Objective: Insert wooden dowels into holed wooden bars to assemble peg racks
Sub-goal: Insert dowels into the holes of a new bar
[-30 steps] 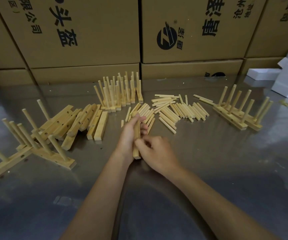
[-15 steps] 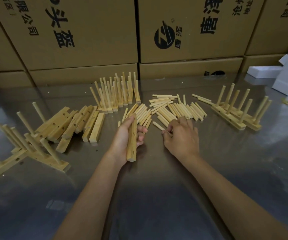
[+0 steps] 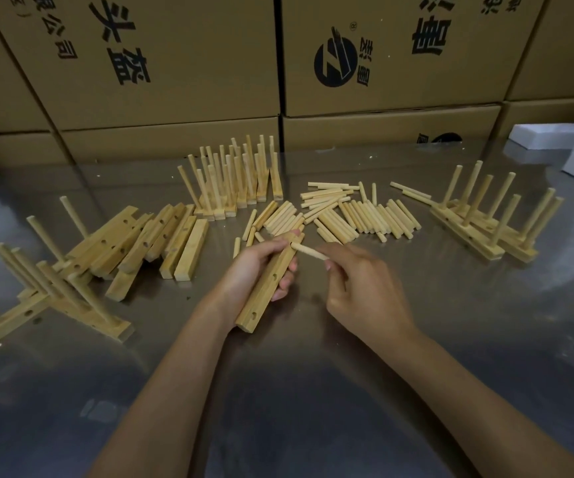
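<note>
Dowel meets the far end of a holed bar, held over the bench.

The left hand (image 3: 258,267) has its grip curled round a holed wooden bar (image 3: 267,288), which slants from near the wrist up toward the loose dowels (image 3: 344,215) lying on the steel bench (image 3: 313,391). The right hand (image 3: 365,288) pinches one dowel (image 3: 308,251) in its fingertips, the dowel's far tip touching the bar's upper end; whether it sits in a hole I cannot tell. Empty holed bars (image 3: 161,243) lie heaped to the left, finished racks (image 3: 485,222) stand at right, more (image 3: 237,181) behind, others (image 3: 47,291) at far left. Cardboard boxes (image 3: 175,63) back the bench.
</note>
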Available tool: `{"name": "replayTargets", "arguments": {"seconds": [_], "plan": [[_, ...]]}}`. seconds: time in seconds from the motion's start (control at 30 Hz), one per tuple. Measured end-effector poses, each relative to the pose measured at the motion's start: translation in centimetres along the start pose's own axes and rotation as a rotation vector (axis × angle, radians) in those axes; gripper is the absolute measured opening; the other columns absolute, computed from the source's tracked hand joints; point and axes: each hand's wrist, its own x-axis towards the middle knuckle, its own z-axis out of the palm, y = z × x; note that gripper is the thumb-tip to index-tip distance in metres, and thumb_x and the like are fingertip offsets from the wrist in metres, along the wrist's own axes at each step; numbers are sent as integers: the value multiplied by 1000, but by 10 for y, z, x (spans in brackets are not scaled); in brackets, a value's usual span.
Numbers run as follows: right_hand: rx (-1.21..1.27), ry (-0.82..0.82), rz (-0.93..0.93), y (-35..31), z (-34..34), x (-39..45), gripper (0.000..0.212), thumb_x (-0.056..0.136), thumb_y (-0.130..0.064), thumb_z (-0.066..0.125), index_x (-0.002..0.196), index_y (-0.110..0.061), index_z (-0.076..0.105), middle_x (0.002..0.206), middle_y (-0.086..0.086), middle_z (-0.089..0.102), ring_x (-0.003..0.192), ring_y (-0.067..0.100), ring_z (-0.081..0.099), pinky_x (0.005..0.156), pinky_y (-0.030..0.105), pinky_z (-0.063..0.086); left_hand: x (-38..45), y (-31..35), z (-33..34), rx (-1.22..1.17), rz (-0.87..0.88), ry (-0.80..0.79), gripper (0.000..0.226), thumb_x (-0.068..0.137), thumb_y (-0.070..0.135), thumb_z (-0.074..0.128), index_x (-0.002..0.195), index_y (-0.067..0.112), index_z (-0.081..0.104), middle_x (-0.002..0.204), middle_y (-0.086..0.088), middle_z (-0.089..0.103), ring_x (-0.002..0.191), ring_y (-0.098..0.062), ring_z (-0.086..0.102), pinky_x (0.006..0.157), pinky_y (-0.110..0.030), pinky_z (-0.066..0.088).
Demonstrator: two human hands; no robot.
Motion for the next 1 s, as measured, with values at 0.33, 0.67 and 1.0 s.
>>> {"name": "replayTargets", "arguments": {"seconds": [0.33, 0.67, 1.0], "plan": [[-13, 84, -81, 1, -3, 2, 14, 92, -8, 54, 95, -10, 68, 79, -3, 52, 71, 15, 46, 55, 28, 34, -2, -4, 2, 176, 4, 24, 40, 103, 14, 42, 142, 19, 52, 70, -8, 50, 48, -13, 44, 41, -24, 33], [195, 185, 41, -1, 8, -3, 16, 89, -3, 58, 92, -12, 72, 74, -6, 57, 63, 15, 52, 54, 26, 34, -4, -4, 3, 215, 3, 23, 39, 104, 14, 43, 141, 18, 54, 69, -7, 48, 47, -13, 43, 42, -24, 33], [330, 190, 119, 3, 14, -2, 14, 91, -4, 59, 88, -12, 71, 69, -5, 60, 62, 9, 51, 51, 21, 34, -7, -2, 3, 195, 0, 10, 37, 104, 15, 42, 138, 18, 57, 68, -6, 50, 47, -13, 43, 41, -23, 34]]}}
